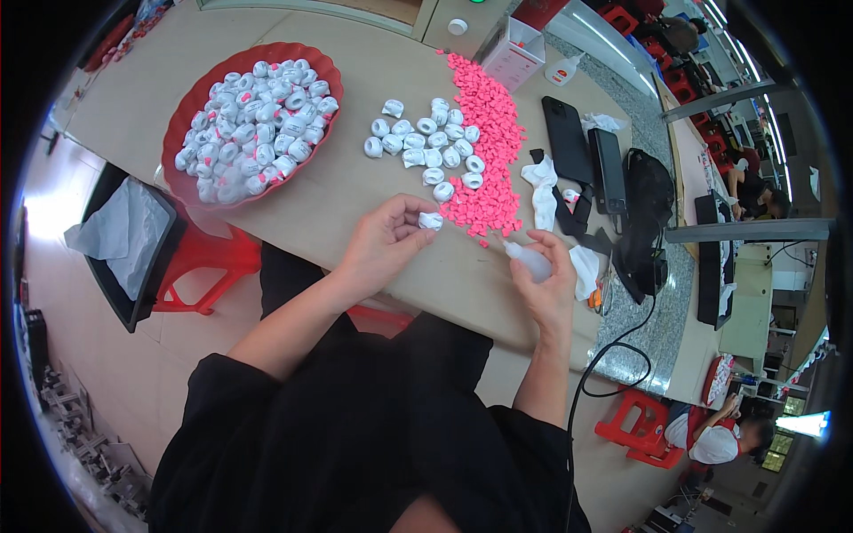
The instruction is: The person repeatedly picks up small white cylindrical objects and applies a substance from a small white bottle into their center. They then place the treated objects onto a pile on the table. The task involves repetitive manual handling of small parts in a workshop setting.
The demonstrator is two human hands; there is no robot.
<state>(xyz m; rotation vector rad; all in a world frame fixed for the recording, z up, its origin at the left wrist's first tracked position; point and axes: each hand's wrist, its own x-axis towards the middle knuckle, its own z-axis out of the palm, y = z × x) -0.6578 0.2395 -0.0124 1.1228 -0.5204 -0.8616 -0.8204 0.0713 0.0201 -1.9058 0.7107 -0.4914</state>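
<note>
Between the thumb and fingers of my left hand (384, 242) is a small white ring-shaped piece (430, 220), raised just above the table's front part. My right hand (549, 286) is closed round a small translucent squeeze bottle (530, 262), its nozzle tilted up and to the left, apart from the white piece. Beyond my hands lies a long heap of small pink pieces (487, 115). Several loose white ring-shaped pieces (432, 142) with dark print are scattered left of the pink heap. Pink bits show on some of the white pieces in the red scalloped basin (334, 78).
At the right of the table (355, 44) lie a black phone (565, 133), a second dark device (608, 169), a black bag (647, 213) and a cable (613, 345). A pink-white box (514, 58) and white bottle (563, 69) stand behind. A red stool (213, 266) holds a black tray (147, 293).
</note>
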